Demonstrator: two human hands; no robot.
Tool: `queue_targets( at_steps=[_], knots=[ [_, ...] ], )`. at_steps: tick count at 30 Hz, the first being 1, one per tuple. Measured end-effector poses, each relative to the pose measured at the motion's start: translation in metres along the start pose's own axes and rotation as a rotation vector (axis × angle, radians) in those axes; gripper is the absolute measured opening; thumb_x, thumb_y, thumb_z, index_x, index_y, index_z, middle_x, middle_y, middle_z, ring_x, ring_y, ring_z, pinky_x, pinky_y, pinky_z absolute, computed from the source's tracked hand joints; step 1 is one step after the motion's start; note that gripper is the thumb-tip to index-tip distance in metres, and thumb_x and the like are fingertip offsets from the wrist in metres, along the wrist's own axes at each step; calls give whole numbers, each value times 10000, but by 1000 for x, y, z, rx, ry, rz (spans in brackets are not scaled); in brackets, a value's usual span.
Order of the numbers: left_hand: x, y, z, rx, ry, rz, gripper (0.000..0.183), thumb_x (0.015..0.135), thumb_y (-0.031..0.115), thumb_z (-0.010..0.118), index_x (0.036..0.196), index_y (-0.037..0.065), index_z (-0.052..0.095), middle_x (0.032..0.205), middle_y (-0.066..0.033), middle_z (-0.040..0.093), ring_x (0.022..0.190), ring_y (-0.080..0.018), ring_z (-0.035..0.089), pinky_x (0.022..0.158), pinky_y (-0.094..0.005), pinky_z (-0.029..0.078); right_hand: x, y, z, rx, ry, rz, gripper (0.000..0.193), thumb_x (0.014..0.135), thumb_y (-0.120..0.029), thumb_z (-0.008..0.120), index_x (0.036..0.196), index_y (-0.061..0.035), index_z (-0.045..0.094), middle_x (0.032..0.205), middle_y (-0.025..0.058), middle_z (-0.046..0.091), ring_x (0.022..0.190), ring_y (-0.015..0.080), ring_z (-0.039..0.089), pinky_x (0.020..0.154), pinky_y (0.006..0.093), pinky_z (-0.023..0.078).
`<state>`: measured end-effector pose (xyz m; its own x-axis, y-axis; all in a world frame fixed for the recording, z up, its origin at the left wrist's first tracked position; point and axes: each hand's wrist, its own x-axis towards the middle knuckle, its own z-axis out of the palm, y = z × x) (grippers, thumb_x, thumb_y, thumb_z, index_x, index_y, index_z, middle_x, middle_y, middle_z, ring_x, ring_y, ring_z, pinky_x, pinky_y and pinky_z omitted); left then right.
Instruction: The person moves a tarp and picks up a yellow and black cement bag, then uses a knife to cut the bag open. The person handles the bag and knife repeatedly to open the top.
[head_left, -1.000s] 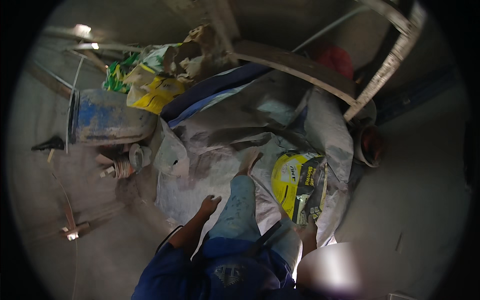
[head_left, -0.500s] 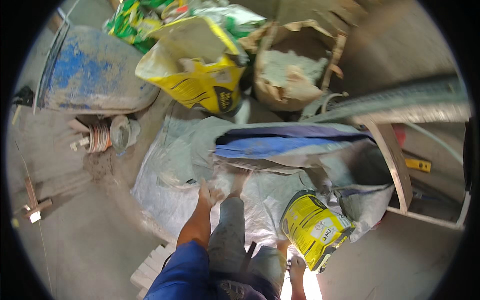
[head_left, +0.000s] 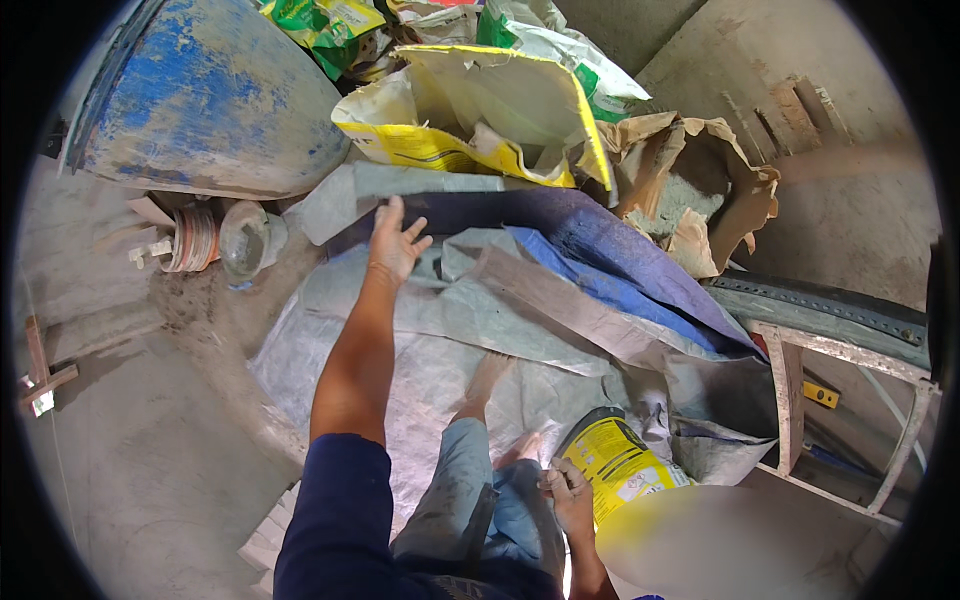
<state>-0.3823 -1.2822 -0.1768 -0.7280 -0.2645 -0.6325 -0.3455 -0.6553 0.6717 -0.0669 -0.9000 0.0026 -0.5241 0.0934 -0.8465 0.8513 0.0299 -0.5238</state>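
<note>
My left hand (head_left: pixel 397 247) reaches out over the grey-blue sheet (head_left: pixel 500 345), its fingers spread and nothing gripped. It is over the dark folded band (head_left: pixel 460 212) at the sheet's far edge; whether it touches cannot be told. My right hand (head_left: pixel 570 495) is low, beside my leg, with its fingers curled in. Anything inside those fingers is hidden. Just right of it a yellow and black bag (head_left: pixel 622 455) lies tilted on the sheet. My bare feet stand on the sheet.
At the far left is a blue, mortar-stained barrel (head_left: pixel 220 110). An open yellow bag (head_left: pixel 430 145) and a torn paper sack (head_left: pixel 700 200) of grey powder stand beyond the sheet. A wooden frame (head_left: pixel 790 400) is on the right, and a string reel (head_left: pixel 192 240) on the left.
My left hand has moved from near my feet out to the sheet's far edge. The sheet's far part has been spread away from me. My right hand has risen beside the yellow and black bag.
</note>
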Motion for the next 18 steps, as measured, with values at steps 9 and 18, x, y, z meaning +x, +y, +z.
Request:
queue_targets(
  at_steps=[9, 18],
  knots=[
    [-109, -72, -17, 356, 190, 67, 820, 974, 428, 668, 1594, 62, 275, 1563, -152, 412, 1363, -268, 478, 1107, -339, 397, 21, 11, -28, -283, 17, -247, 377, 1024, -218, 610, 1285, 55, 614, 1010, 117, 704, 863, 172, 704, 728, 287, 578],
    [-192, -162, -100, 236, 422, -302, 1043, 918, 616, 640, 1613, 43, 115, 1651, -199, 213, 1483, -377, 314, 1159, -563, 314, 123, -37, 64, -307, -207, -320, 756, 896, -382, 753, 1419, 93, 486, 1290, 254, 629, 1190, 287, 617, 1004, 350, 477]
  ],
)
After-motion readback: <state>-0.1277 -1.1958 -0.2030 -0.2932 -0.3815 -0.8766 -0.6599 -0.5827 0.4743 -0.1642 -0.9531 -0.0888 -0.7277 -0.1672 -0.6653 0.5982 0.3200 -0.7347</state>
